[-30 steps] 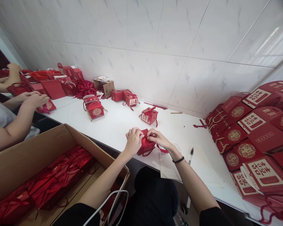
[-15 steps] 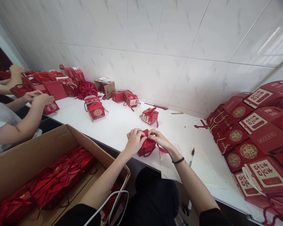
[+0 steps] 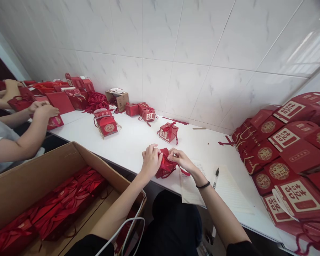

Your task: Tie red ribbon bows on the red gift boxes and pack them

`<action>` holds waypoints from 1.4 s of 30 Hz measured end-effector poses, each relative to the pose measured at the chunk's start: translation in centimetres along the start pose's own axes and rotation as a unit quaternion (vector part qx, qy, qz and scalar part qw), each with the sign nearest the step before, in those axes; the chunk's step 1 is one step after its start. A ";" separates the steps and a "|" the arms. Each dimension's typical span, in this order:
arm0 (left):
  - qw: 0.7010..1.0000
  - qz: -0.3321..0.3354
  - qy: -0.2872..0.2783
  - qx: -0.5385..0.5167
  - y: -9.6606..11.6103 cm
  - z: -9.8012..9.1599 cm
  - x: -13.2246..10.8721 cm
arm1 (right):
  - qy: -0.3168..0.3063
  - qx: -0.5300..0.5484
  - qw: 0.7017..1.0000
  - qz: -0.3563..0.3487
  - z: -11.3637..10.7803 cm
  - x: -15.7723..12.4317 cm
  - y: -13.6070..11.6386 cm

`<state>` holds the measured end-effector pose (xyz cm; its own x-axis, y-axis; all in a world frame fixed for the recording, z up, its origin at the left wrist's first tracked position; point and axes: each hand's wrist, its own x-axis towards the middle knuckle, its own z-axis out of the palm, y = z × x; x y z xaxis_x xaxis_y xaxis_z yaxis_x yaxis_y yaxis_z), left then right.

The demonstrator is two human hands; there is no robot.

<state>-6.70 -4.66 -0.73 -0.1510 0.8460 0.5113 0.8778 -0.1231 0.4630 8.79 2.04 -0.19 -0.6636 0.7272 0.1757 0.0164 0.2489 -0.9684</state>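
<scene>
A small red gift box (image 3: 167, 170) sits at the table's front edge between my hands. Its red ribbon (image 3: 164, 161) lies across the top, and one tail hangs out to the right over the paper. My left hand (image 3: 151, 158) pinches the ribbon on the left side of the box top. With thumb and forefinger together, my right hand (image 3: 181, 159) grips the ribbon on the right side. Just behind stands another red gift box (image 3: 168, 132) with a tied bow on top. The knot between my fingers is partly hidden.
At my left is a cardboard carton (image 3: 77, 151) holding rows of ribboned red boxes. Stacked red boxes (image 3: 290, 156) fill the right end. Papers (image 3: 229, 192) and a pen (image 3: 216, 177) lie right of my hands. A co-worker's hands (image 3: 44, 108) handle a red box at far left.
My left hand has shifted slightly left and my right hand's fingers have curled in on the ribbon. More of the box top and ribbon shows between them. The view moved a little.
</scene>
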 end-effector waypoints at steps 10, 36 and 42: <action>0.997 0.018 -0.001 0.077 0.7 -0.7 1.0 | 0.038 -0.161 0.983 -0.078 1.5 -0.7 0.0; 0.970 -0.008 -0.016 -0.243 -0.6 0.1 0.2 | 0.061 -0.047 0.997 -0.008 2.3 -1.8 -0.4; 0.923 -0.145 0.109 -0.341 -1.2 0.5 0.9 | 0.054 0.026 0.998 -0.010 1.8 -2.4 -0.7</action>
<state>-7.60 -3.51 -1.23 -0.4879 0.7794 0.3929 0.3077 -0.2676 0.9131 9.02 -1.03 -0.28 -0.5782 0.7881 0.2111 -0.0364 0.2336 -0.9716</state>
